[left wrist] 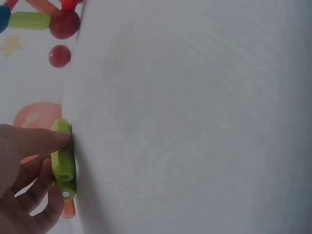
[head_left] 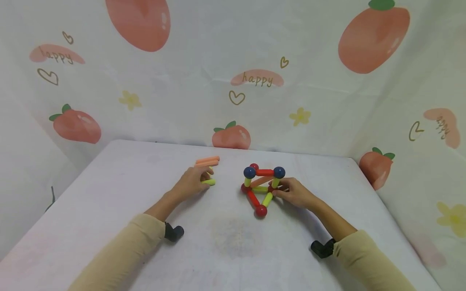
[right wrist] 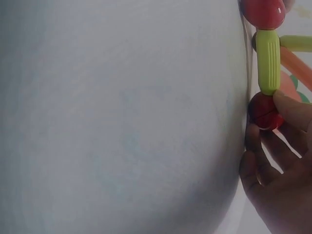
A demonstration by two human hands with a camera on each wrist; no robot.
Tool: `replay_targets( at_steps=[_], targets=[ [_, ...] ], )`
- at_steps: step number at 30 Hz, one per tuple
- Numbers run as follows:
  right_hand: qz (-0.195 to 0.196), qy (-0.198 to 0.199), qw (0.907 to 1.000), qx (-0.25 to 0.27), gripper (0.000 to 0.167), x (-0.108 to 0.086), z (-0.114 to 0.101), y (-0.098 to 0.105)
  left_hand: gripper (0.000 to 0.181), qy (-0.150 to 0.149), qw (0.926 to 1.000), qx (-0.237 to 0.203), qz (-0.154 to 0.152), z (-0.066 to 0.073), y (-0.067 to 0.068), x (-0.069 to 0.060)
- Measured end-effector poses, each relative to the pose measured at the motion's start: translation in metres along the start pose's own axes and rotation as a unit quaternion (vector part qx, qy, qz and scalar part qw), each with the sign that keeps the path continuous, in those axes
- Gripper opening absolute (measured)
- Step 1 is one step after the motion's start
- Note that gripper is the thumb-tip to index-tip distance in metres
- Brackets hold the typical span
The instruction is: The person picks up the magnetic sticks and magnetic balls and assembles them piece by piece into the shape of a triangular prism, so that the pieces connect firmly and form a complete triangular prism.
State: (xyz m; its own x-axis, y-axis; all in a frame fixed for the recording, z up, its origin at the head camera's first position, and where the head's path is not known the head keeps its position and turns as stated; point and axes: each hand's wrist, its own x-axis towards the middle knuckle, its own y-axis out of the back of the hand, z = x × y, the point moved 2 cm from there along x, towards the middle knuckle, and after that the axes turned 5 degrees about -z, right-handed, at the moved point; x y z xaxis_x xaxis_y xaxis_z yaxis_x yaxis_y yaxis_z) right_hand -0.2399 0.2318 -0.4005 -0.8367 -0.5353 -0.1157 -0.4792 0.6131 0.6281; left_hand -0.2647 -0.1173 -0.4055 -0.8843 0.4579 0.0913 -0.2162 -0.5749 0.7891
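Note:
My left hand (head_left: 189,184) pinches a yellow-green toy building rod (left wrist: 63,156) between thumb and fingers, low at the table surface. A second yellow-green rod (left wrist: 66,189) lies just beyond it, close to the fingers. To the right stands a ball-and-rod structure of red, orange and yellow-green rods. Two blue balls (head_left: 249,172) joined by a red rod (head_left: 265,172) form its raised part; a red ball (head_left: 261,211) is its nearest corner. My right hand (head_left: 296,193) grips the structure's right lower red ball (right wrist: 264,111), thumb near the end of a yellow-green rod (right wrist: 268,61).
Orange rods (head_left: 207,159) lie side by side behind my left hand. The white table (head_left: 233,258) has a greyish smudge in front of the structure. A fruit-printed cloth (head_left: 196,81) hangs behind the table. Black wrist mounts (head_left: 174,233) stick out from both sleeves.

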Motion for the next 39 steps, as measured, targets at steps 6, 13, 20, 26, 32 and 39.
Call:
replay_targets(
  at_steps=[6,13,20,26,32,39],
  targets=[
    [-0.005,0.005,1.0,-0.002,0.03,0.001,0.0,0.0,0.031,-0.021,0.9988,-0.038,-0.023,0.011,-0.002,0.0],
    [0.003,0.006,0.9999,-0.014,0.029,0.003,0.002,0.001,0.031,-0.077,0.9757,-0.182,-0.095,0.051,-0.019,-0.003],
    [0.0,0.009,0.9999,-0.009,0.029,0.001,0.001,0.001,0.032,-0.108,0.9487,-0.268,-0.127,0.091,-0.053,-0.001],
    [0.006,0.027,0.9996,-0.008,0.027,0.0,0.0,0.001,0.029,-0.115,0.9482,-0.272,-0.116,0.11,-0.069,0.004],
    [0.006,0.027,0.9995,-0.014,0.027,0.0,0.0,0.001,0.029,-0.111,0.9492,-0.269,-0.12,0.114,-0.071,0.004],
    [0.006,0.012,0.9998,-0.012,0.028,0.001,0.001,0.001,0.03,-0.087,0.9451,-0.258,-0.181,0.095,-0.064,0.006]
  ],
)
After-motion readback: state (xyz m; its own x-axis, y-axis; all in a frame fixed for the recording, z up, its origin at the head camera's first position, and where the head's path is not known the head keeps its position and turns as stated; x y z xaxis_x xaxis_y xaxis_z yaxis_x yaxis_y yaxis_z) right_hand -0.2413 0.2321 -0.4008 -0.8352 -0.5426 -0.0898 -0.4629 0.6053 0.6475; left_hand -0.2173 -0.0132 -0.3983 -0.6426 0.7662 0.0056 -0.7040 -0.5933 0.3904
